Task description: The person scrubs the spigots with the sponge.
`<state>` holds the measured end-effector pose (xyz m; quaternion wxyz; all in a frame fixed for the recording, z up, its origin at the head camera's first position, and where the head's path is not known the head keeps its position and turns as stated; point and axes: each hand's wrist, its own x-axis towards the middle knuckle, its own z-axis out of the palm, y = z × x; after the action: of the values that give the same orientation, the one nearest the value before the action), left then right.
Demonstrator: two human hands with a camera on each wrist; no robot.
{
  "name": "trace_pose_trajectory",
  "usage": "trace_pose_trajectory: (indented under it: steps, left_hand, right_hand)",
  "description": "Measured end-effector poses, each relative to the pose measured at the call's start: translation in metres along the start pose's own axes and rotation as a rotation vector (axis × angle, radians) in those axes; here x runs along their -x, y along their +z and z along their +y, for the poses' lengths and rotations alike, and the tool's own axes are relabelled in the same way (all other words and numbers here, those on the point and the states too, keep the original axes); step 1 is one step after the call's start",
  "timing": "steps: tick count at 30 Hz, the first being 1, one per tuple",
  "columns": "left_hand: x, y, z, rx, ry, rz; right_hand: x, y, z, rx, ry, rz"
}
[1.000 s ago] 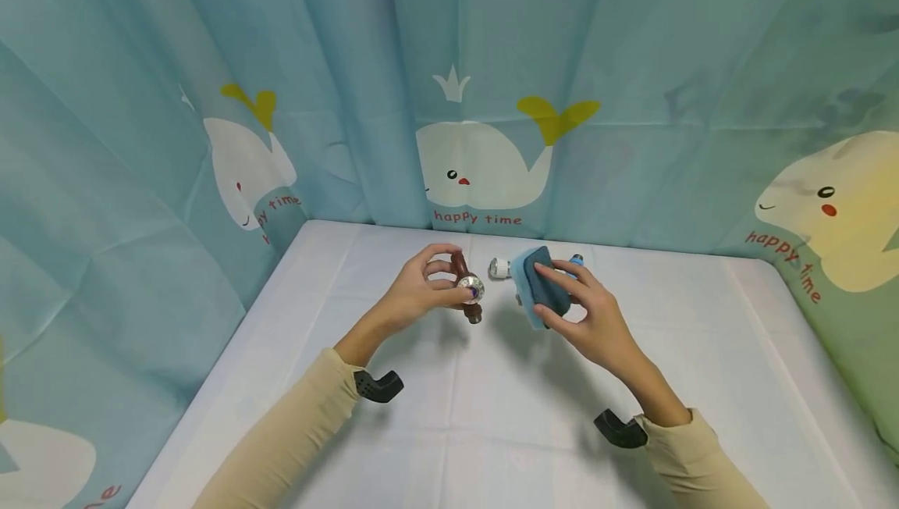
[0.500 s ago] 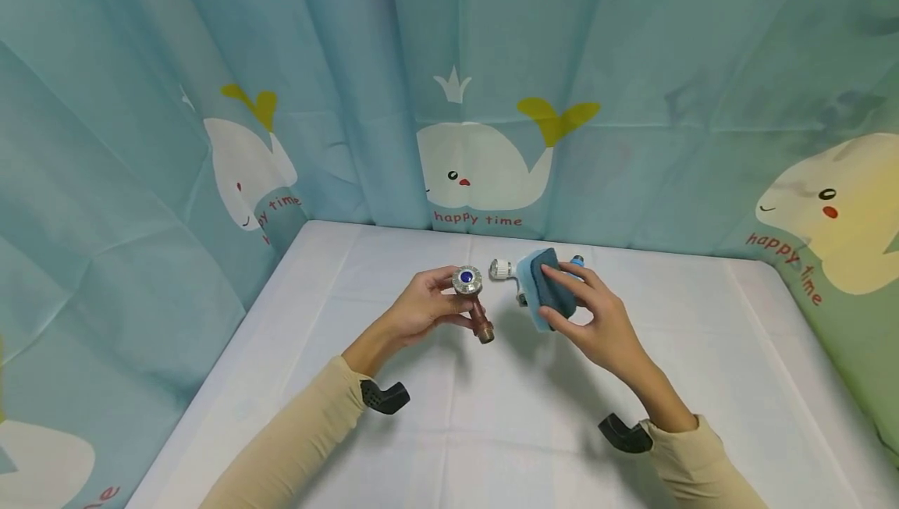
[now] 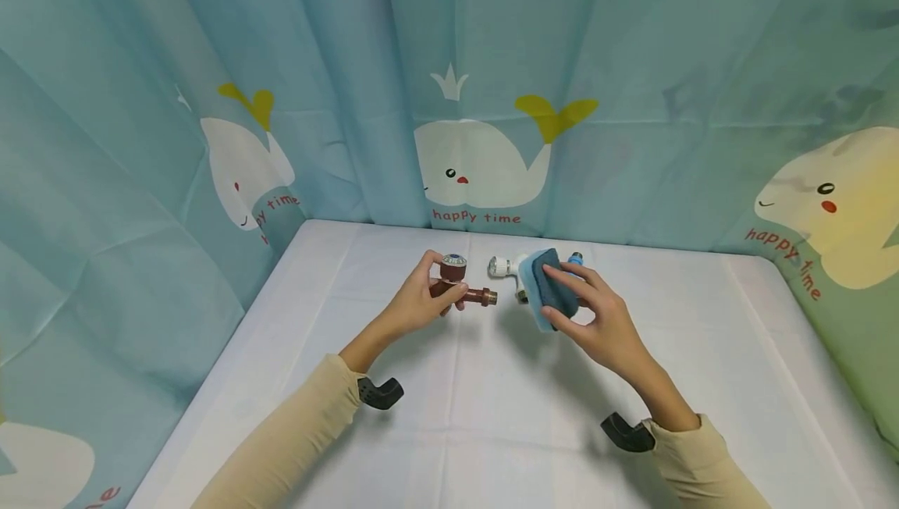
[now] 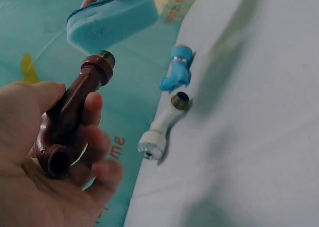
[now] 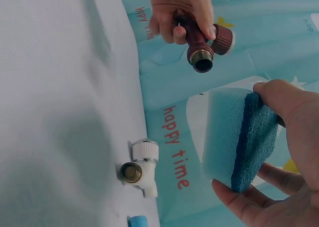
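Observation:
My left hand [image 3: 414, 300] grips a dark red-brown faucet [image 3: 478, 296] above the table, its threaded brass end pointing right and its round knob upward. In the left wrist view the fingers curl round the faucet's body [image 4: 70, 107], and its open spout faces the camera. My right hand [image 3: 597, 318] pinches a two-layer sponge [image 5: 229, 137] between thumb and fingers, pale blue foam on the left and a dark blue scouring layer on the right. A gap separates sponge and faucet in the right wrist view.
On the white table [image 3: 492, 431] lie a white faucet [image 4: 162, 125] and a blue faucet [image 4: 177, 67], both near the back edge. The sponge partly covers them in the head view. A whale-print curtain [image 3: 337, 103] hangs behind the table.
My left hand has turned the red-brown faucet: its threaded end swings from pointing toward me to pointing right, and the knob now stands upward. The right hand with the sponge has shifted slightly right.

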<state>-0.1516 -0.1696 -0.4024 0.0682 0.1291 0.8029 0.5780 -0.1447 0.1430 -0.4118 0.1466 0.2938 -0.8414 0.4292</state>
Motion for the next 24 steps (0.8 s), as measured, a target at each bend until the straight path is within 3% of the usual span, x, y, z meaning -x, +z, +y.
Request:
trace_pose_trajectory:
  steps: [3, 6, 12, 16, 22, 24]
  left_hand:
    - [0.0, -0.001, -0.002, 0.209, -0.046, -0.058]
    - [0.0, -0.001, -0.002, 0.353, -0.067, -0.07]
    - [-0.004, -0.001, 0.007, 0.557, -0.16, 0.031]
    - [-0.005, -0.004, 0.011, 0.616, -0.203, 0.061]
    - [-0.001, -0.009, 0.005, 0.627, -0.074, -0.055]
    - [0.0, -0.01, 0.005, 0.614, -0.07, -0.076]
  right_hand:
    - [0.0, 0.0, 0.0, 0.005, 0.0, -0.004]
    - [0.001, -0.001, 0.0, 0.008, -0.001, -0.006]
    - [0.002, 0.0, 0.001, 0.004, -0.008, 0.0]
    - [0.003, 0.001, 0.001, 0.006, -0.004, -0.004]
    - [0.003, 0.001, 0.001, 0.003, 0.001, -0.01]
    - [0.003, 0.001, 0.001, 0.0, -0.004, -0.011]
